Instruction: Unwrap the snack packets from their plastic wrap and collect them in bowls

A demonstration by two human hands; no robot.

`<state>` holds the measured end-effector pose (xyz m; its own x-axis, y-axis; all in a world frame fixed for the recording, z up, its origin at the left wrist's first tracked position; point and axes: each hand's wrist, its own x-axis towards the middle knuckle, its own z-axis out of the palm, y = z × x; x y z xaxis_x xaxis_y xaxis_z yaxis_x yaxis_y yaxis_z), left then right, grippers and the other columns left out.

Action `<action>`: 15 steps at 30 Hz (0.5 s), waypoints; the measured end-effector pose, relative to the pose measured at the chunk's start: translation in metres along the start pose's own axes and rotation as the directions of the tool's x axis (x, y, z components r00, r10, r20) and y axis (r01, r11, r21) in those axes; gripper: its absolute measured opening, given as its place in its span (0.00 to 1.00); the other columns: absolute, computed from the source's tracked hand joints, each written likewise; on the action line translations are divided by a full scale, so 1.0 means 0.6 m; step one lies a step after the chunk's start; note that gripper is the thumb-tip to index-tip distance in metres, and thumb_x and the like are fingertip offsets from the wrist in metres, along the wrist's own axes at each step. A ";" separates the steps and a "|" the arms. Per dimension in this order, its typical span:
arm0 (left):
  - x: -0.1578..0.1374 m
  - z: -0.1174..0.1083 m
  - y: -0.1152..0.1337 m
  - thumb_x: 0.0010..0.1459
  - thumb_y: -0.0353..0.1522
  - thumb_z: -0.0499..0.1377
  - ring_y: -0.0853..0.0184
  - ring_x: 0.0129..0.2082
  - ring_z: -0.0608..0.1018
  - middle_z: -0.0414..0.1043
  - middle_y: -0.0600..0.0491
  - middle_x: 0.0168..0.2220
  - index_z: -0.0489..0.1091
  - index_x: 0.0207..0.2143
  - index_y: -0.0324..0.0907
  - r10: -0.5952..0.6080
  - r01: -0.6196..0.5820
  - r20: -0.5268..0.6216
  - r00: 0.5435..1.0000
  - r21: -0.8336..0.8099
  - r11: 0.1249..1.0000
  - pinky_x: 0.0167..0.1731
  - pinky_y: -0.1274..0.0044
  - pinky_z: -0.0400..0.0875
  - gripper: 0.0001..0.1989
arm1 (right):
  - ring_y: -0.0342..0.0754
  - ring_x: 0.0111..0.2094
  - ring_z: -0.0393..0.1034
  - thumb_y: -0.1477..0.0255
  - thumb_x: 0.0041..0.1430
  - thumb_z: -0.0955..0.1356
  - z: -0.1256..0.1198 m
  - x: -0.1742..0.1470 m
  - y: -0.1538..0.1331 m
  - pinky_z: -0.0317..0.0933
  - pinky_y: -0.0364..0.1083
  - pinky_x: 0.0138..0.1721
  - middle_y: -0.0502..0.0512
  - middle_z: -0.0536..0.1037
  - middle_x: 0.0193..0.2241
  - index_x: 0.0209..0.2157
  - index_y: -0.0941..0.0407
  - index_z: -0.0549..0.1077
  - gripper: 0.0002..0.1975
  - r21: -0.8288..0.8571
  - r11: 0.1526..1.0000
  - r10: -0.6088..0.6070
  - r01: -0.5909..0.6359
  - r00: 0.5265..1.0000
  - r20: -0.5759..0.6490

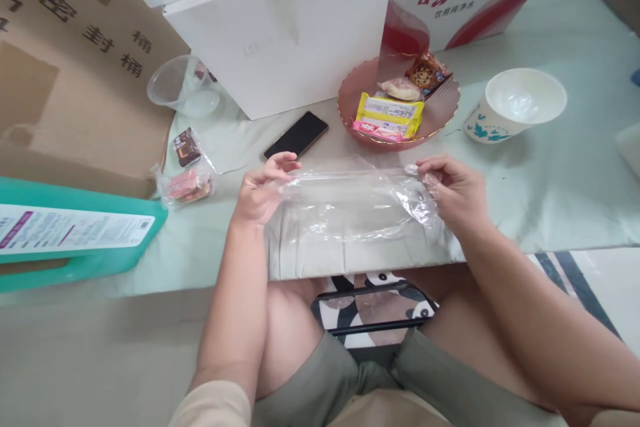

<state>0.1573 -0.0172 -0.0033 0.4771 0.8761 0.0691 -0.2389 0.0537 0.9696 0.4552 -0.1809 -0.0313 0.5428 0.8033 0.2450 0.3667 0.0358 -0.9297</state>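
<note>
Both hands (263, 190) (453, 187) stretch clear plastic bag (350, 207) taut

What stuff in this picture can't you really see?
Head view only:
- Cardboard box: cut off by the left edge, print incomplete.
- Clear bag: whether its top is sealed is lost in glare, ends hidden by left hand and right hand.
- Snack packets in the pink bowl: print too small.

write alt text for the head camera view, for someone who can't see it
A seated person's left hand and right hand pinch the two top corners of a clear plastic bag, stretched flat over a pale green table. Behind it sit a pink bowl of wrapped snacks, a black phone and a white paper cup.
</note>
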 end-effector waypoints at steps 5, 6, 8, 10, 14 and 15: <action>-0.007 -0.020 -0.010 0.37 0.35 0.78 0.57 0.54 0.79 0.77 0.50 0.51 0.80 0.40 0.51 -0.081 0.061 0.167 0.983 0.123 0.991 0.56 0.64 0.73 0.24 | 0.41 0.26 0.70 0.70 0.52 0.72 0.002 0.005 -0.015 0.63 0.43 0.25 0.52 0.78 0.36 0.26 0.53 0.73 0.04 0.210 0.973 0.112 -0.094 0.991 -0.076; -0.007 -0.019 -0.015 0.37 0.35 0.78 0.57 0.55 0.78 0.77 0.49 0.53 0.79 0.46 0.50 -0.119 0.083 0.180 0.976 0.196 0.977 0.58 0.63 0.72 0.29 | 0.39 0.22 0.67 0.69 0.52 0.73 0.002 0.005 -0.018 0.61 0.42 0.22 0.51 0.78 0.37 0.26 0.53 0.73 0.06 0.256 0.957 0.161 -0.141 0.985 -0.062; -0.005 -0.013 -0.028 0.42 0.35 0.76 0.57 0.53 0.79 0.79 0.46 0.51 0.78 0.47 0.45 -0.181 0.122 0.136 0.974 0.357 0.926 0.58 0.63 0.71 0.27 | 0.37 0.19 0.65 0.66 0.51 0.74 0.003 0.005 -0.024 0.60 0.41 0.20 0.50 0.78 0.37 0.28 0.53 0.73 0.08 0.319 0.928 0.219 -0.191 0.974 -0.055; -0.002 -0.002 -0.037 0.47 0.37 0.72 0.59 0.46 0.82 0.81 0.46 0.44 0.79 0.37 0.41 -0.136 0.110 0.029 0.990 0.428 0.897 0.54 0.64 0.74 0.15 | 0.38 0.20 0.66 0.65 0.49 0.75 0.005 0.006 -0.026 0.59 0.41 0.20 0.50 0.78 0.38 0.30 0.52 0.74 0.10 0.347 0.917 0.229 -0.197 0.972 -0.054; 0.003 0.018 -0.039 0.47 0.35 0.71 0.62 0.44 0.82 0.81 0.50 0.42 0.76 0.33 0.43 0.073 -0.049 -0.079 0.994 0.272 0.961 0.49 0.69 0.76 0.11 | 0.38 0.20 0.64 0.62 0.48 0.77 0.002 0.011 -0.014 0.58 0.42 0.20 0.51 0.78 0.42 0.26 0.52 0.71 0.13 0.421 0.887 0.216 -0.191 0.976 -0.012; 0.004 0.021 -0.038 0.45 0.35 0.72 0.62 0.46 0.82 0.81 0.51 0.45 0.76 0.36 0.44 0.061 -0.043 -0.070 0.996 0.225 0.973 0.48 0.70 0.77 0.14 | 0.38 0.20 0.64 0.62 0.48 0.77 0.000 0.013 -0.009 0.58 0.43 0.20 0.51 0.78 0.43 0.25 0.52 0.71 0.14 0.447 0.873 0.218 -0.196 0.976 0.001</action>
<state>0.1746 -0.0227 -0.0224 0.4011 0.9093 0.1111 -0.0632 -0.0935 0.9936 0.4573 -0.1749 -0.0244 0.6088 0.7925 0.0357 -0.1245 0.1398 -0.9823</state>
